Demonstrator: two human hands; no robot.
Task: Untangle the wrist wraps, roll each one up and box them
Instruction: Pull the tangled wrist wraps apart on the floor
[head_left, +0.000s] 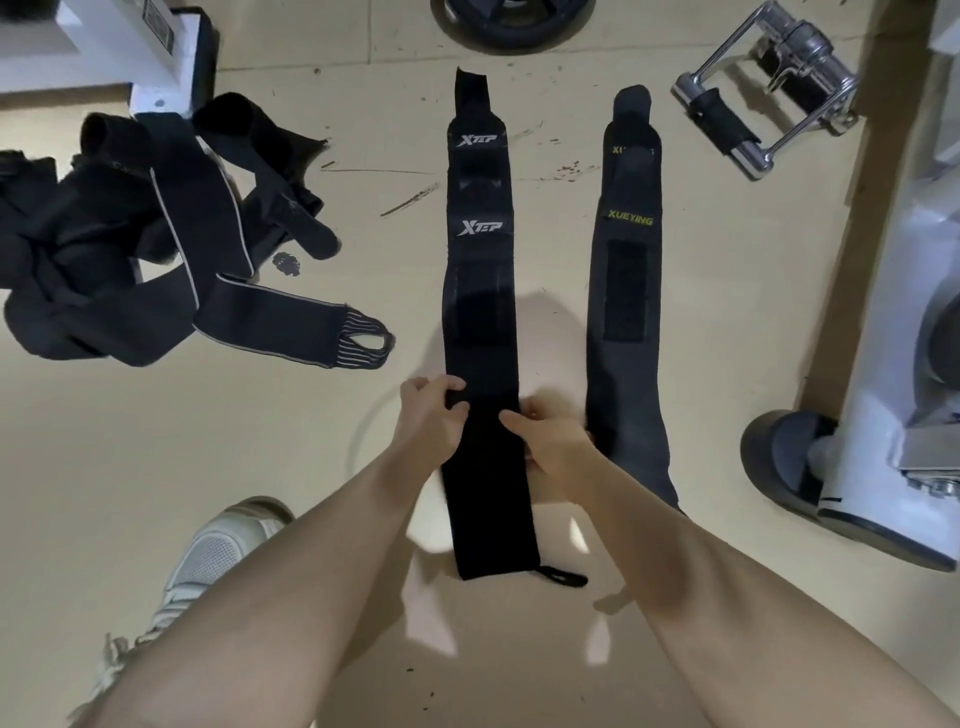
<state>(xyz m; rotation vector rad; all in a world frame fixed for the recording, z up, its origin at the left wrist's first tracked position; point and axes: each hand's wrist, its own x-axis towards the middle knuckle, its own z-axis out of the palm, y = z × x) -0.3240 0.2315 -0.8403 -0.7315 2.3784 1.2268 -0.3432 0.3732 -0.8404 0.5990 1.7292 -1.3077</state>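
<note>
Both hands, left (434, 415) and right (545, 441), pinching wrap (480, 291) edges between fingers, flattening for rolling; tangle (130, 234) left.

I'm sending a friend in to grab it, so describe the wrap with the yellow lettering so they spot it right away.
Start at the white machine base on the right side of the floor. Just to its left, two long wraps lie flat side by side; take the grey wrap nearer the machine. It reads XUEYING in yellow, whereas the black wrap beside it, held by both hands, reads XTEP in white.
</note>
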